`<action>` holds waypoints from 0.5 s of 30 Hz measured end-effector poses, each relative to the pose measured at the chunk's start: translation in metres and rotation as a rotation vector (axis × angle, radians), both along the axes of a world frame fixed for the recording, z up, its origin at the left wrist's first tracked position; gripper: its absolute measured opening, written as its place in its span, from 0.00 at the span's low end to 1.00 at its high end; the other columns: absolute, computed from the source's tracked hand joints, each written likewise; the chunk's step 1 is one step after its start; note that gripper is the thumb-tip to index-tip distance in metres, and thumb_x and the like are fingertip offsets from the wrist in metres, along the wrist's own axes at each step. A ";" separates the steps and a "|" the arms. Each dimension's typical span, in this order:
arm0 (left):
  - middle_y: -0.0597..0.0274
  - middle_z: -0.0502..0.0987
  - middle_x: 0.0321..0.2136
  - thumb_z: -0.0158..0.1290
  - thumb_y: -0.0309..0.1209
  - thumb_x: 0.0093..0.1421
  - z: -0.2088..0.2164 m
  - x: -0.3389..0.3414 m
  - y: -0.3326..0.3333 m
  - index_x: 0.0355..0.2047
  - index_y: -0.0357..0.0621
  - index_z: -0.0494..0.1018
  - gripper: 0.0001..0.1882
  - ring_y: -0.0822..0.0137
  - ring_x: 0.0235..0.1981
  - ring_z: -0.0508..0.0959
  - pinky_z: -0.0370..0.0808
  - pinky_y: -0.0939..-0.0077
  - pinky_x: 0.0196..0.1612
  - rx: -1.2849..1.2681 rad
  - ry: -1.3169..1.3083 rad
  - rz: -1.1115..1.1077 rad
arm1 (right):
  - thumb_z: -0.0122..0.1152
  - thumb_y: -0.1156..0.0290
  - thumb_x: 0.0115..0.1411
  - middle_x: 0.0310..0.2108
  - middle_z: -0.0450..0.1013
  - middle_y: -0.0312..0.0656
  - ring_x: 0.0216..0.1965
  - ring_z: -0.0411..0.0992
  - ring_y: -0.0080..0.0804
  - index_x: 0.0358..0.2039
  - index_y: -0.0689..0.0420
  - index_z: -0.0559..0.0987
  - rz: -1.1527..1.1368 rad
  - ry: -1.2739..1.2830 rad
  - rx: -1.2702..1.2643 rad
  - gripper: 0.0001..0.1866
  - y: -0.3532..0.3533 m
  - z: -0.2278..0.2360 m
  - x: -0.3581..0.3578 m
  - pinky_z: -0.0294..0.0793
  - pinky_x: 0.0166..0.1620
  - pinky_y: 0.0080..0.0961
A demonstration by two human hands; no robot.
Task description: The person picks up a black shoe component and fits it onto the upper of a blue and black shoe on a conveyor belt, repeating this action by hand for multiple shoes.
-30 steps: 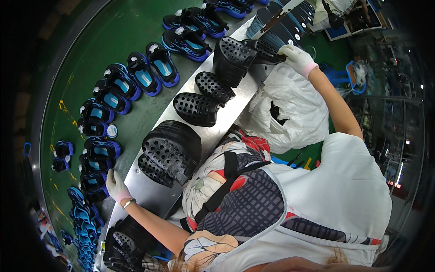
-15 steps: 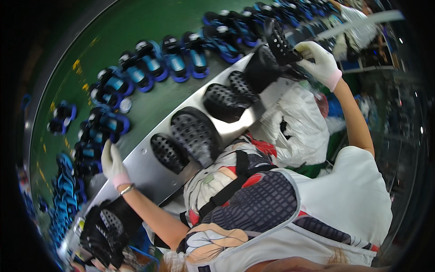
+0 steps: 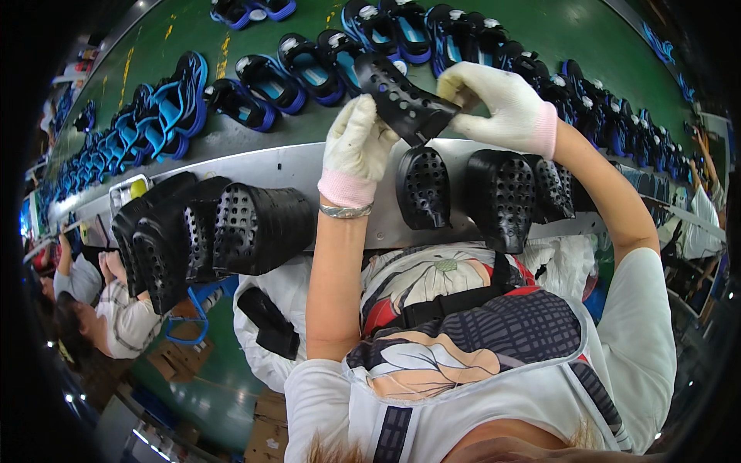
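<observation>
A black shoe tree (image 3: 401,99), curved and dotted with round holes, is held up in front of me, tilted, above the metal ledge. At its heel end my right hand (image 3: 502,108), in a white glove with a pink cuff, is closed on it. My left hand (image 3: 359,147), gloved the same way, pinches near its lower left side; the fingertips are partly hidden. Below them, another perforated black piece (image 3: 424,189) lies on the ledge (image 3: 370,220). To its right lie larger nested ones (image 3: 500,197). A row of black stacks (image 3: 262,228) stands left of my left forearm.
Rows of black and blue sandals (image 3: 309,69) stand on the green surface (image 3: 224,147) beyond the ledge. A white bag (image 3: 255,332) hangs below the ledge on the left. A co-worker (image 3: 131,324) sits at the far left, near cardboard boxes (image 3: 181,355).
The view has turned. My right hand has carried the shoe tree from the stack at the right to in front of me. My left hand has come from the ledge's left part onto it.
</observation>
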State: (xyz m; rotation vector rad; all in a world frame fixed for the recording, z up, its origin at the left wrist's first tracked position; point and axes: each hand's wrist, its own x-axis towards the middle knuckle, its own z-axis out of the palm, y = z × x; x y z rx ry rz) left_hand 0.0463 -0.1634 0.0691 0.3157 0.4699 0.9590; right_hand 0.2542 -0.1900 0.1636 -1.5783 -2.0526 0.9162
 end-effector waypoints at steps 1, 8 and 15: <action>0.61 0.79 0.37 0.52 0.35 0.64 -0.019 -0.011 -0.002 0.40 0.43 0.75 0.09 0.68 0.37 0.78 0.76 0.74 0.38 0.004 -0.012 0.008 | 0.59 0.77 0.49 0.30 0.70 0.39 0.30 0.70 0.27 0.38 0.61 0.73 0.036 -0.056 -0.008 0.14 0.008 -0.004 -0.008 0.73 0.38 0.22; 0.66 0.78 0.32 0.55 0.36 0.63 -0.135 -0.063 -0.043 0.40 0.42 0.73 0.11 0.77 0.27 0.73 0.69 0.83 0.29 -0.164 0.292 0.152 | 0.54 0.73 0.51 0.30 0.71 0.49 0.33 0.72 0.46 0.35 0.59 0.71 0.088 -0.203 -0.036 0.10 0.040 -0.048 -0.037 0.72 0.39 0.35; 0.44 0.71 0.46 0.55 0.41 0.60 -0.081 -0.074 -0.067 0.52 0.39 0.69 0.24 0.49 0.45 0.74 0.70 0.62 0.49 0.311 1.602 0.167 | 0.54 0.71 0.52 0.38 0.70 0.47 0.42 0.71 0.48 0.40 0.55 0.70 0.245 -0.389 -0.023 0.13 0.043 -0.063 -0.073 0.73 0.44 0.39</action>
